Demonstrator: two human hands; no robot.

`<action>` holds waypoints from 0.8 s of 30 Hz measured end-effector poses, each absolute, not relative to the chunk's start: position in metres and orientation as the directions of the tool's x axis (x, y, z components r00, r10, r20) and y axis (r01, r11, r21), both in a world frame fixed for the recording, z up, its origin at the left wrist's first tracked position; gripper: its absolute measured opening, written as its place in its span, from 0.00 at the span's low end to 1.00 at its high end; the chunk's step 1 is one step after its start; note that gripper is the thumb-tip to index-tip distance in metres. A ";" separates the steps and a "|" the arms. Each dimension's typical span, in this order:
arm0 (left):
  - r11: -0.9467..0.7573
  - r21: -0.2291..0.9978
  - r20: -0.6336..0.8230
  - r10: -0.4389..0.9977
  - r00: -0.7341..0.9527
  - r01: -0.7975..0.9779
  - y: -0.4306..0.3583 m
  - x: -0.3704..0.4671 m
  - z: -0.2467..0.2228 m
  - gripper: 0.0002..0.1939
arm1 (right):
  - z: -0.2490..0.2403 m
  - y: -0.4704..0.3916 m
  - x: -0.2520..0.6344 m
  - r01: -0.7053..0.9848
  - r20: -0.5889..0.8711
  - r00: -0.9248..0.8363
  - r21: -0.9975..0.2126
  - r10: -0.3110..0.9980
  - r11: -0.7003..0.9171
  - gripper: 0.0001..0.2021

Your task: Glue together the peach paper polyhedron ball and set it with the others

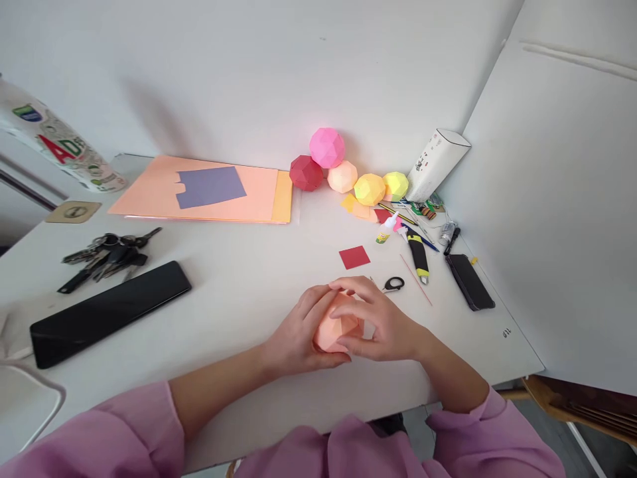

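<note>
Between my two hands, just over the table's front part, is a peach faceted paper ball (339, 330). My left hand (301, 332) cups it from the left, thumb along its lower side. On the right, my right hand (381, 320) curls round the ball, fingers bent over its top and thumb against its front. Both palms hide much of the ball. Just beyond my right hand lie small scissors (395, 283) with a black handle, their blades partly covered. A red paper square (354, 257) lies flat beyond my fingers.
Against the wall stand finished balls in pink (327, 147), dark red (306, 173), peach and yellow. To the right are a glue bottle (387, 228), a box cutter (418, 254) and a black case (470, 282). Paper sheets (149, 192), keys (109, 257) and a black slab (109, 312) lie left.
</note>
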State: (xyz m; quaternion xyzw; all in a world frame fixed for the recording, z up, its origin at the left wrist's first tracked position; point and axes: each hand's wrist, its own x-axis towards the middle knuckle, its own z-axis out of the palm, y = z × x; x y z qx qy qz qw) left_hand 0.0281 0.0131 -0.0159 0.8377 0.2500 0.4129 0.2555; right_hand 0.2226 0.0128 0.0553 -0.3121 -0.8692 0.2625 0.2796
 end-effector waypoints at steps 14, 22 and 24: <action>-0.788 0.572 0.659 0.607 0.444 0.229 0.009 0.035 -0.016 0.39 | 0.054 0.000 0.210 0.457 0.438 -0.572 -0.532 0.694 0.713 0.02; -0.813 0.518 0.702 0.582 0.412 0.266 0.007 0.037 -0.018 0.39 | 0.052 -0.005 0.209 0.466 0.477 -0.543 -0.514 0.691 0.720 0.05; -0.814 0.512 0.704 0.581 0.408 0.276 0.006 0.038 -0.019 0.40 | 0.053 -0.007 0.208 0.480 0.473 -0.533 -0.514 0.702 0.711 0.06</action>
